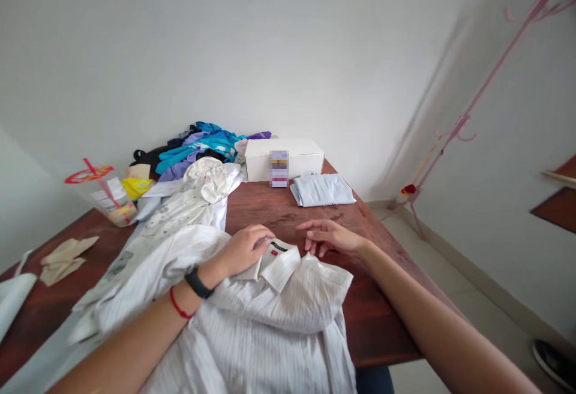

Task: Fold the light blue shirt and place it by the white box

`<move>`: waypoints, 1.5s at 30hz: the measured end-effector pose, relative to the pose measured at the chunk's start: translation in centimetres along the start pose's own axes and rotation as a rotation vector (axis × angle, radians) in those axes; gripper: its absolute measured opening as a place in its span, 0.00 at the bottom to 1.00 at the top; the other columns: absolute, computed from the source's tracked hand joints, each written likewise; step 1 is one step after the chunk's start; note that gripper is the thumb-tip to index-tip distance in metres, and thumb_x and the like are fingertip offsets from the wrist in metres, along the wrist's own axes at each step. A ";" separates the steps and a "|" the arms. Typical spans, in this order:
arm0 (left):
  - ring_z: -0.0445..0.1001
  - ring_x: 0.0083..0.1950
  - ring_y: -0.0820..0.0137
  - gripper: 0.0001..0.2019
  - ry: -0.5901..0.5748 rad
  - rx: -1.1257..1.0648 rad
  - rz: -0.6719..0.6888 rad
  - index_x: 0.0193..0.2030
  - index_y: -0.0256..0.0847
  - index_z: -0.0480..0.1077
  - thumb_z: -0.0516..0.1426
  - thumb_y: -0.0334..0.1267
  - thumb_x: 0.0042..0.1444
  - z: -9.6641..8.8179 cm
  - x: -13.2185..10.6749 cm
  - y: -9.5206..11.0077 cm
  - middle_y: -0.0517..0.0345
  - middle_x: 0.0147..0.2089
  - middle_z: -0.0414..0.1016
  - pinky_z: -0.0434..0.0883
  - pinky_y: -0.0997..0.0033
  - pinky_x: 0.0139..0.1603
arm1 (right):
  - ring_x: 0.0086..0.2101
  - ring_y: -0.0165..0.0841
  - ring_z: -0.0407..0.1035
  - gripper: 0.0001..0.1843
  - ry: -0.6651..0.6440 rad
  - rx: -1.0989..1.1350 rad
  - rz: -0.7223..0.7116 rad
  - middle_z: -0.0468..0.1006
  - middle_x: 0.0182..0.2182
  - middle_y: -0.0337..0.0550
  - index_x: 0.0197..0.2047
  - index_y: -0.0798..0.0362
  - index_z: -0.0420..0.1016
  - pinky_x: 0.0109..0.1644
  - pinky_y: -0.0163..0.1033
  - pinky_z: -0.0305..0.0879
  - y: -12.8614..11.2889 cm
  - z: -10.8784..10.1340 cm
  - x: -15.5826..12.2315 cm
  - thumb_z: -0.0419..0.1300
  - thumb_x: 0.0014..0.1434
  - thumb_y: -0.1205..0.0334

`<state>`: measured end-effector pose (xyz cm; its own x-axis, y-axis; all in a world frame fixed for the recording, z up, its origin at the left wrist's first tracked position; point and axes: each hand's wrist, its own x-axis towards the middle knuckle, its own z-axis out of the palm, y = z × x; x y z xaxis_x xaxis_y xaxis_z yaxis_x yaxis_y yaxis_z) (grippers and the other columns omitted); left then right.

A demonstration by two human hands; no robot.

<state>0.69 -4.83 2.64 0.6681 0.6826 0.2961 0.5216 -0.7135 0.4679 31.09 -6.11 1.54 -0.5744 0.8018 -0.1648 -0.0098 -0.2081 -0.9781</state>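
A white pinstriped shirt (279, 316) lies spread on the dark wooden table (382, 322), its collar toward the far side. My left hand (245, 249) rests on the collar with its fingers curled over the fabric near the black and red neck label. A black band and a red cord circle that wrist. My right hand (327, 237) hovers just right of the collar, fingers stretched out and apart, holding nothing.
A second pale printed garment (180, 214) lies to the left. Behind it sits a heap of blue, purple and black clothes (198, 145), a white box (288, 157), a folded light-blue cloth (321, 190), a plastic cup with a red straw (108, 193), and crumpled brown paper (65, 257).
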 end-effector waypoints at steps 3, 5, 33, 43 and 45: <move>0.76 0.55 0.63 0.12 0.038 -0.030 0.012 0.49 0.43 0.79 0.53 0.34 0.68 0.5 -0.7 -0.3 0.53 0.52 0.79 0.71 0.60 0.60 | 0.26 0.30 0.75 0.23 0.167 0.028 -0.005 0.81 0.29 0.42 0.56 0.53 0.74 0.27 0.31 0.73 0.6 0.1 0.6 0.67 0.63 0.50; 0.75 0.55 0.62 0.12 0.032 -0.031 0.019 0.48 0.43 0.78 0.53 0.32 0.68 0.5 -0.8 -0.3 0.53 0.52 0.79 0.71 0.59 0.61 | 0.26 0.30 0.76 0.23 0.179 0.016 -0.005 0.81 0.29 0.42 0.55 0.54 0.74 0.26 0.31 0.73 0.7 0.2 0.7 0.68 0.62 0.50; 0.76 0.51 0.64 0.12 0.111 -0.122 0.010 0.48 0.42 0.77 0.52 0.35 0.70 -0.3 -0.4 1.2 0.51 0.47 0.77 0.74 0.63 0.53 | 0.25 0.33 0.74 0.14 0.521 -0.687 -0.335 0.80 0.25 0.41 0.39 0.54 0.81 0.32 0.35 0.68 1.3 -2.2 1.3 0.58 0.64 0.55; 0.75 0.55 0.64 0.11 0.046 -0.114 0.027 0.47 0.43 0.78 0.53 0.34 0.69 0.0 -0.6 0.8 0.51 0.51 0.75 0.71 0.61 0.60 | 0.28 0.35 0.75 0.13 0.471 -0.727 -0.342 0.82 0.26 0.43 0.41 0.55 0.83 0.34 0.36 0.67 1.3 -2.2 1.1 0.60 0.64 0.56; 0.75 0.56 0.63 0.11 0.037 -0.107 0.019 0.47 0.43 0.78 0.53 0.34 0.69 0.0 -0.6 0.7 0.51 0.52 0.75 0.71 0.61 0.61 | 0.28 0.35 0.75 0.14 0.474 -0.739 -0.331 0.82 0.26 0.43 0.40 0.55 0.83 0.35 0.36 0.68 1.3 -2.2 1.1 0.58 0.64 0.56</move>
<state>0.70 -5.76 2.78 0.6560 0.6761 0.3354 0.4482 -0.7066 0.5476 32.23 -4.21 -0.16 -0.2407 0.9349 0.2609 0.5024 0.3500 -0.7906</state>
